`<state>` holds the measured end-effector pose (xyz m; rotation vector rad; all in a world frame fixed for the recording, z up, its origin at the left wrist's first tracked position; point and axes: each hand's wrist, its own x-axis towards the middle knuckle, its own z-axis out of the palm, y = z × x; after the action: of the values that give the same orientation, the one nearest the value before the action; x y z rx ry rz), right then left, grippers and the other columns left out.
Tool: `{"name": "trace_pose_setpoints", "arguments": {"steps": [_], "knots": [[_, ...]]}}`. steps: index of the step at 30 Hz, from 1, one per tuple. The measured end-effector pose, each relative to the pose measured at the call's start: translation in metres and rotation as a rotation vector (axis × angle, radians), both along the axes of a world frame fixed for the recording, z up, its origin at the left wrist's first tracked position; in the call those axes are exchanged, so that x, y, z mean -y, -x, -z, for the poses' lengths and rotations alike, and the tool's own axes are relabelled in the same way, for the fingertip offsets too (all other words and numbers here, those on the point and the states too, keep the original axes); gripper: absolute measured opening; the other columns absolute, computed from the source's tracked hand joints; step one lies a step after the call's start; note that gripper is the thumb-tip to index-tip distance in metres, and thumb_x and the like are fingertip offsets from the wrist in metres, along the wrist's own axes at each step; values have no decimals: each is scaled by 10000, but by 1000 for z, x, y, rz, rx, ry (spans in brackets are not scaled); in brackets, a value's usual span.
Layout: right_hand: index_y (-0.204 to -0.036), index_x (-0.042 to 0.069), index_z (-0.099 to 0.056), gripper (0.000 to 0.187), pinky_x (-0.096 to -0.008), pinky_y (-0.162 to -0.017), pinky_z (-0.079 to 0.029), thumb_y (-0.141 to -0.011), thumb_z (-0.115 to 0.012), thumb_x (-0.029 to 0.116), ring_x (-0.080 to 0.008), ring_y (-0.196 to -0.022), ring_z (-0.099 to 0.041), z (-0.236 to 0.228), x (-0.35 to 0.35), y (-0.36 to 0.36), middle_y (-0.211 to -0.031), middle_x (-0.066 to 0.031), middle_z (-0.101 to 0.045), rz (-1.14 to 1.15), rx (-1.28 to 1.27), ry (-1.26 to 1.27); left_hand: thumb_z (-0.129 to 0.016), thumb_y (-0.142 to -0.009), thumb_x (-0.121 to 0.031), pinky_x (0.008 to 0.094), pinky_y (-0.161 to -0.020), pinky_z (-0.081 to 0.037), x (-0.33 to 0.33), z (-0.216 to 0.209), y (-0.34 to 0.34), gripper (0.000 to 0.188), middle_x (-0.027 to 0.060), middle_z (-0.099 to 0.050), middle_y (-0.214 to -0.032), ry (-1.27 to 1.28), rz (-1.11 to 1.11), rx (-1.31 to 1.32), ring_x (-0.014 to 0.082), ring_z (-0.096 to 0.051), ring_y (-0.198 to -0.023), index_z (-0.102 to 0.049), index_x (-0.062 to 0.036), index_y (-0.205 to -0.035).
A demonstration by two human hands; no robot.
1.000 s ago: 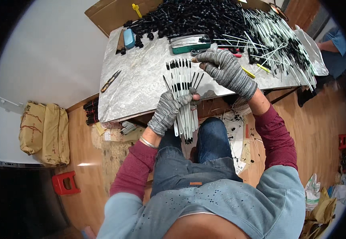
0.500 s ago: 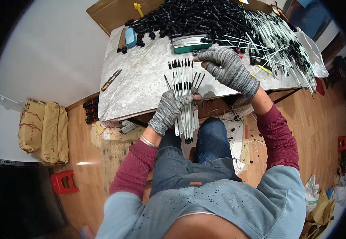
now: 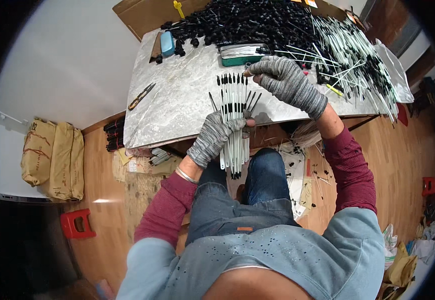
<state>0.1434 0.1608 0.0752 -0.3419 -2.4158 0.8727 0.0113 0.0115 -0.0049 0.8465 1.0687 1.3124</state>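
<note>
A fanned bundle of slim white sticks with black tips and black bands (image 3: 236, 150) is gripped in my left hand (image 3: 212, 137), which wears a grey fingerless glove. The sticks stand roughly upright over my lap at the table's near edge, several tips spread apart at the top. My right hand (image 3: 292, 85), gloved the same way, is raised at the upper right of the fan. Its thumb and fingertips come together close beside the rightmost black tips; whatever lies between them is too small to make out.
The marbled table (image 3: 177, 100) bears a heap of black parts (image 3: 247, 22) at the back and a pile of white sticks (image 3: 350, 55) at right. A green tin (image 3: 235, 61), a blue box (image 3: 167, 44) and snips (image 3: 141, 96) lie on it. A red stool (image 3: 79, 224) stands left.
The whole view has shifted slightly. Both hands keep nearly the same pose, the left around the sticks and the right by their upper tips.
</note>
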Motion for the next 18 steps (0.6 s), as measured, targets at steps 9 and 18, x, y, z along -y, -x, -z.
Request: {"name": "trace_pose_setpoints", "arguments": {"steps": [9,18], "knots": [[-894,50,-599,166,-263,-641,-451,-749,-546,110,-162,-706,-550,-12,5,-1,-789,-69,-584,22,13,-212,-610,-726,-143,279,-631,-507,-3,10,5,348,95,-587,-876,-57,16,-182,162,-577,-763,-498,1,-1024],[-893,29,-588,153,-243,-661,-457,-764,-538,94,-131,-717,-561,-4,-4,8,-797,-66,-591,-40,35,-52,-609,-728,-148,287,-643,-506,1,0,1,333,106,-595,-850,-51,-69,-46,171,-582,-760,-507,1,-1008]]}}
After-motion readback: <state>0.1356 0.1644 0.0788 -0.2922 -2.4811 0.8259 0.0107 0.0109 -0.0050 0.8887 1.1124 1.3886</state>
